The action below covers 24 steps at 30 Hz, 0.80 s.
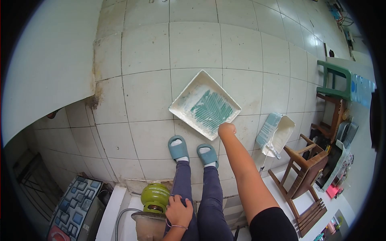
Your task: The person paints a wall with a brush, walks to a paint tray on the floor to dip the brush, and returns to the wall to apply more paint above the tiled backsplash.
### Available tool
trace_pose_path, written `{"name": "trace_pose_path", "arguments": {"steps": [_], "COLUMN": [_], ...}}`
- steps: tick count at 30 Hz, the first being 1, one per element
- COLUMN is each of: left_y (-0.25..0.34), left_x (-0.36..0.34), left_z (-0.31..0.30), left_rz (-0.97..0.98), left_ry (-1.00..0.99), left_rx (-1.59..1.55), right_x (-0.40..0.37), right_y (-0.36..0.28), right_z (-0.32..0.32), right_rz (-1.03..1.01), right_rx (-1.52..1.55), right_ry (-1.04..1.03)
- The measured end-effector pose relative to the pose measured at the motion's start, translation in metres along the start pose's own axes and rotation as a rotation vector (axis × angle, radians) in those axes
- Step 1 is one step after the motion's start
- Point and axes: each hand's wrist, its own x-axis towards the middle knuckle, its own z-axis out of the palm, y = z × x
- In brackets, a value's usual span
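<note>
A paint tray (212, 109) with a white-coated rim and a green ribbed bottom smeared with white lies on the tiled floor. My right hand (227, 129) is closed at the tray's lower right edge; what it grips, if anything, is hidden. My left hand (179, 210) rests on my left thigh with its fingers apart and holds nothing. Both feet, in blue-green slippers (178, 148), stand just below the tray.
A paint-covered container (276, 135) stands right of the tray. Wooden chairs (307, 168) and a green stool (335, 80) are at the right. A green gas cylinder (155, 197) stands beside my left leg. A white wall (48, 56) borders the left.
</note>
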Motion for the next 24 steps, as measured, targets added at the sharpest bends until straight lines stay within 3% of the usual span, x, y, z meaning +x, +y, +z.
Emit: {"name": "trace_pose_path", "arguments": {"steps": [3, 7, 12, 16, 20, 24], "left_y": [0.006, 0.016, 0.013, 0.016, 0.025, 0.033], "left_x": [-0.005, -0.005, 0.001, 0.001, -0.002, -0.003], "left_z": [0.007, 0.005, 0.002, 0.005, 0.006, 0.011], "left_rz": [0.05, 0.029, 0.015, 0.024, 0.048, 0.073], "left_ry": [0.025, 0.035, 0.037, 0.031, 0.04, 0.055], "left_rx": [0.041, 0.077, 0.066, 0.085, 0.12, 0.143], "right_x": [-0.002, -0.007, -0.009, -0.041, -0.016, -0.015], "right_y": [-0.003, -0.019, -0.035, -0.038, -0.044, -0.045], "right_z": [-0.003, -0.043, -0.073, -0.05, 0.041, 0.086], "right_rz": [-0.042, -0.208, -0.294, -0.245, -0.26, -0.421], "right_rx": [-0.018, 0.032, 0.187, 0.397, 0.569, 0.696], "right_ry": [0.092, 0.459, 0.66, 0.642, 0.499, 0.379]}}
